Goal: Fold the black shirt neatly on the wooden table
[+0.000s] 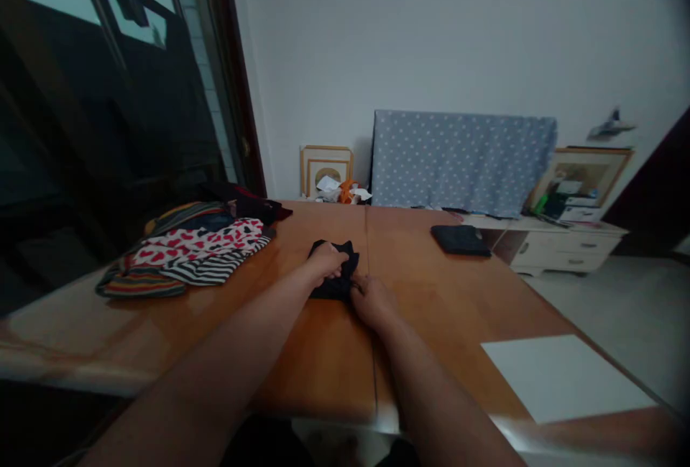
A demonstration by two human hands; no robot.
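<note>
A small black piece of cloth (pixel 331 289) lies bunched and partly folded on the wooden table in front of me. What garment it is, I cannot make out. My left hand (pixel 326 261) reaches over its upper part with the fingers closed on the fabric. At the cloth's right edge, my right hand (pixel 373 300) pinches the border between thumb and fingers. Both hands hide parts of the cloth. Farther right on the table lies a neatly folded dark cloth (pixel 461 240), apart from both hands.
A pile of clothes (pixel 199 246), striped and heart-patterned, lies on the table's left side. A white sheet (pixel 566 377) rests near the right front edge of the table (pixel 431 309). Behind stand a blue dotted cover (pixel 463 158), framed pictures (pixel 326 164) and a white cabinet (pixel 566 248).
</note>
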